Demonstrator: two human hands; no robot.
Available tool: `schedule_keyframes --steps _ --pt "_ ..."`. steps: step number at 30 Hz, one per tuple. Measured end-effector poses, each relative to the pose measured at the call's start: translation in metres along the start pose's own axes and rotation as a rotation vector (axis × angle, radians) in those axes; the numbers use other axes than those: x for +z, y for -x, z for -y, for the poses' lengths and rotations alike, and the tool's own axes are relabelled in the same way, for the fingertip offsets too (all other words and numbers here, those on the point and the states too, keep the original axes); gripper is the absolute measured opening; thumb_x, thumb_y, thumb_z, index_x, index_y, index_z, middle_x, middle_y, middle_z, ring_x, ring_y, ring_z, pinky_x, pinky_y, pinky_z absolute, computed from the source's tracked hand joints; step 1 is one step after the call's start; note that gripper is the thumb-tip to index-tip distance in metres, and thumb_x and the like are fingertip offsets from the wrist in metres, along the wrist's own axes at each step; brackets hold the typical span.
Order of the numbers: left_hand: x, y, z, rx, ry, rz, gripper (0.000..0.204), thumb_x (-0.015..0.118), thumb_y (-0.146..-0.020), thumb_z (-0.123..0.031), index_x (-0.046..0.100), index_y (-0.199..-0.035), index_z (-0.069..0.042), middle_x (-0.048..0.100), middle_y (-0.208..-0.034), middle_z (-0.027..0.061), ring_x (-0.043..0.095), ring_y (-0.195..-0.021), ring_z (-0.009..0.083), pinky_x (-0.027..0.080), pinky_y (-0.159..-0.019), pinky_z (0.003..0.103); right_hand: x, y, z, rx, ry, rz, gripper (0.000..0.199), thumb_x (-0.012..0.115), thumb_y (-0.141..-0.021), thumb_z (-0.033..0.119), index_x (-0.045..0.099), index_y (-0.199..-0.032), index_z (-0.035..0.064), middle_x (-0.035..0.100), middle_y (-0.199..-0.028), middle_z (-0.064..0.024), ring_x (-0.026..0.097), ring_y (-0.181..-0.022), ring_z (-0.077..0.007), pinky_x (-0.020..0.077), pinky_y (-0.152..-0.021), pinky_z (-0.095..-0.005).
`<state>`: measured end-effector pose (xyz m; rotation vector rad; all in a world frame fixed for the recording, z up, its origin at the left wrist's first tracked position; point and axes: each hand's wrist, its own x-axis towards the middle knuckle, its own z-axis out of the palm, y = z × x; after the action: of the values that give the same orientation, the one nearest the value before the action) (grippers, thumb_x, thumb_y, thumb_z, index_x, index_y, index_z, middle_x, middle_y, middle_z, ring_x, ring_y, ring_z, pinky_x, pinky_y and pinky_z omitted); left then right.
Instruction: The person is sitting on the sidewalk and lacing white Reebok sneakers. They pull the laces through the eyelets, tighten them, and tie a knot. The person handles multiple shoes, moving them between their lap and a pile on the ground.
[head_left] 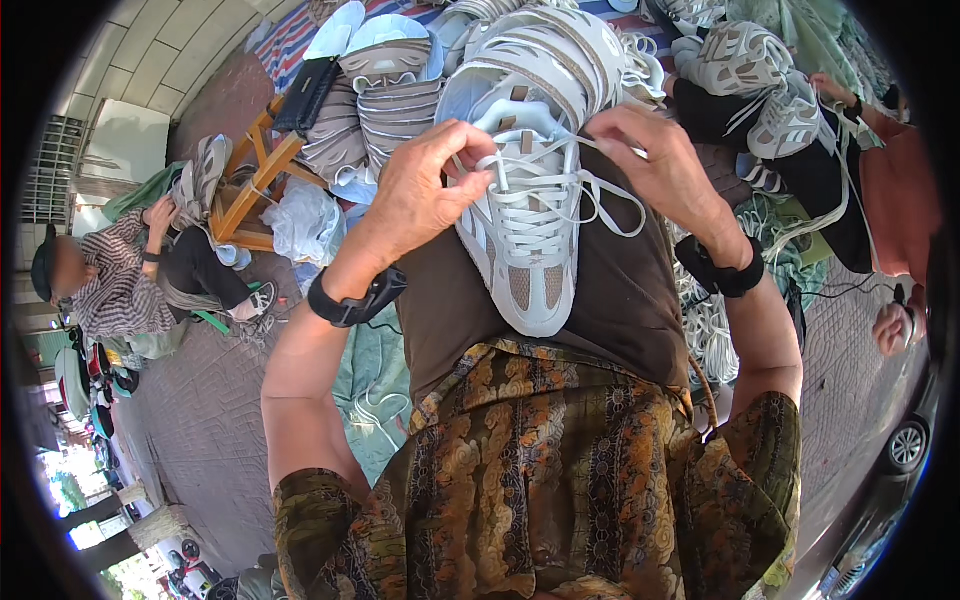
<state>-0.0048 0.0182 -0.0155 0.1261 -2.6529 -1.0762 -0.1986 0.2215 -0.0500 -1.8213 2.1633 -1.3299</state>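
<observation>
A grey and white sneaker (540, 302) lies on my lap, its toe pointing toward me and its heel away. White shoelace (530, 222) crosses its tongue in several rows, and a loose loop hangs off the right side. At the upper left of the opening, my left hand (430, 185) is closed, thumb and forefinger pinching the lace beside the eyelets. My right hand (668, 168) pinches the lace at the upper right, just off the shoe's collar. Its fingertips partly hide the lace there.
Stacked sneaker uppers (540, 55) rise just beyond the shoe. To the left stand a wooden stool (255, 180) and a plastic bag (303, 220). Bundled white laces (712, 335) lie at my right. One person (120, 270) sits at left; another, at right, has sneakers (785, 120) on the lap.
</observation>
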Motion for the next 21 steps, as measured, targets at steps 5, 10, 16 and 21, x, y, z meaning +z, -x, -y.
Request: schedule_keyframes --steps 5,10,16,21 --pt "0.019 0.002 -0.003 0.034 -0.210 -0.201 0.024 0.069 -0.079 -0.004 0.060 -0.101 -0.004 0.063 -0.083 0.0063 0.061 -0.070 0.0144 0.051 -0.065 0.028 0.018 -0.014 0.014 -0.116 0.110 0.004 0.012 0.061 -0.083 0.009 0.061 -0.094 0.0025 0.060 -0.084 -0.0147 0.060 -0.082 -0.0350 0.0475 -0.071 -0.0429" --pt "0.021 0.013 0.001 -0.106 -0.100 -0.251 0.013 0.068 -0.082 -0.005 0.062 -0.093 -0.001 0.063 -0.079 0.0060 0.060 -0.065 0.0147 0.049 -0.063 0.026 0.025 -0.015 0.015 -0.081 0.234 0.072 0.013 0.065 -0.083 0.009 0.061 -0.093 0.0020 0.062 -0.091 -0.0111 0.060 -0.088 -0.0322 0.0476 -0.077 -0.0414" --pt "0.028 0.012 0.002 0.011 0.037 -0.298 0.006 0.065 -0.087 -0.006 0.063 -0.090 -0.001 0.063 -0.078 0.0019 0.058 -0.071 0.0106 0.047 -0.068 0.024 0.030 -0.019 0.011 -0.116 0.243 0.127 0.008 0.063 -0.082 0.008 0.059 -0.087 0.0023 0.060 -0.088 -0.0105 0.057 -0.088 -0.0300 0.0469 -0.077 -0.0410" --pt "0.025 0.005 0.000 -0.153 0.497 -0.130 0.010 0.065 -0.091 -0.013 0.065 -0.088 -0.003 0.062 -0.078 -0.0025 0.055 -0.071 0.0061 0.044 -0.065 0.022 0.032 -0.021 0.014 -0.247 0.281 0.065 0.007 0.061 -0.082 0.004 0.056 -0.087 0.0022 0.058 -0.081 -0.0103 0.057 -0.085 -0.0285 0.0460 -0.076 -0.0395"
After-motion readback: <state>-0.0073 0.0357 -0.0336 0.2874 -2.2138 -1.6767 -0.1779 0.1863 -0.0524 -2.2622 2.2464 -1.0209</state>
